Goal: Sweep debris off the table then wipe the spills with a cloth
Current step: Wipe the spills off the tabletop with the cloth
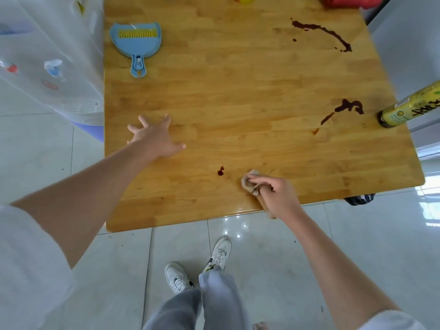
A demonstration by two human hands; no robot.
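1. A crumpled cloth [251, 182] is gripped by the curled fingers of the right hand [276, 194] and pressed on the table [238, 91] near its front edge.
2. A small dark spill [221, 171] lies just left of the cloth.
3. The left hand [154, 136] is laid flat on the table, fingers spread wide.
4. Two larger spills and a blue dustpan [136, 41] are seen farther from the cloth.

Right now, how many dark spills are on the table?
3. A long streak at the far right, a splotch beside the bottle, and a small drop left of the cloth. The hand may hide more.
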